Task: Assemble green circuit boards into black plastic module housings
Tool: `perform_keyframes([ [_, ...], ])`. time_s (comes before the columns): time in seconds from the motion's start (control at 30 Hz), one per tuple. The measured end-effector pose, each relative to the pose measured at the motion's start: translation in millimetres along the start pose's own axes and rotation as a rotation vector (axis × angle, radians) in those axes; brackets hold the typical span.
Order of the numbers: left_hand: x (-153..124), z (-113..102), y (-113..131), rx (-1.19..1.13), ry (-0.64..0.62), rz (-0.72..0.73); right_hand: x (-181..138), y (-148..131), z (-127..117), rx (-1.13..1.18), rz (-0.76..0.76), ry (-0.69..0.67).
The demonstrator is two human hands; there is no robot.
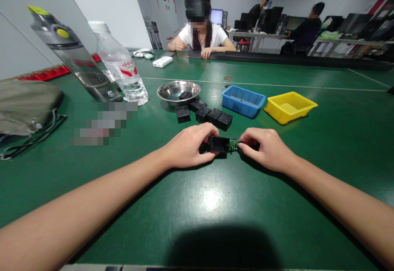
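Observation:
My left hand point(188, 145) is closed around a small black plastic housing point(219, 144) just above the green table point(215, 205). My right hand point(265, 148) pinches a small green circuit board point(234, 145) whose end meets the open side of the housing. Just beyond my hands lie several more black housings point(212, 116) in a loose row. Behind them stands a steel bowl point(178, 90) with one black part inside.
A blue tray point(243, 101) and a yellow tray point(289, 107) stand at the right. Two water bottles point(123, 66) and a grey bag point(27, 103) sit at the left. A person sits at the far side; other people work at desks behind.

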State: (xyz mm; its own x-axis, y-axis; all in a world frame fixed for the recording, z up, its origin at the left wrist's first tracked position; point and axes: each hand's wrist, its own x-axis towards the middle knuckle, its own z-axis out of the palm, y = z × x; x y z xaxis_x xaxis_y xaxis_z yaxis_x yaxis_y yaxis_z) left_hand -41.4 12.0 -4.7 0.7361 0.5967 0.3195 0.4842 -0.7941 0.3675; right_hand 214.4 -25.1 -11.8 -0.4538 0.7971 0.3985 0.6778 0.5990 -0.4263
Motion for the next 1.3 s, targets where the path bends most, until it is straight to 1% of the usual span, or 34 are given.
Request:
perform_keyframes([
  [0.3,0.8,-0.7,0.6,-0.014,0.047,0.022,-0.7,1.4,0.8,-0.006,0.004,-0.008],
  [0.43,1.4,0.0,0.1,-0.037,0.089,-0.004,-0.5,1.2,0.4,-0.007,0.008,-0.012],
  [0.63,0.2,1.1,1.5,-0.23,0.135,-0.059,-0.6,0.5,0.2,-0.002,0.016,-0.014],
  [0.7,-0.1,0.9,1.8,-0.255,0.143,-0.08,-0.7,0.2,0.0,-0.001,0.018,-0.017],
  [0.83,0.4,0.1,1.5,-0.208,0.138,-0.109,-0.7,-0.4,-0.4,-0.003,0.024,-0.019],
  [1.0,1.8,-1.1,2.2,-0.112,0.128,-0.069,-0.6,-0.3,-0.3,0.001,0.019,-0.022],
  [1.3,0.9,0.1,1.9,-0.086,0.102,-0.091,-0.8,0.3,0.1,-0.007,0.015,-0.024],
])
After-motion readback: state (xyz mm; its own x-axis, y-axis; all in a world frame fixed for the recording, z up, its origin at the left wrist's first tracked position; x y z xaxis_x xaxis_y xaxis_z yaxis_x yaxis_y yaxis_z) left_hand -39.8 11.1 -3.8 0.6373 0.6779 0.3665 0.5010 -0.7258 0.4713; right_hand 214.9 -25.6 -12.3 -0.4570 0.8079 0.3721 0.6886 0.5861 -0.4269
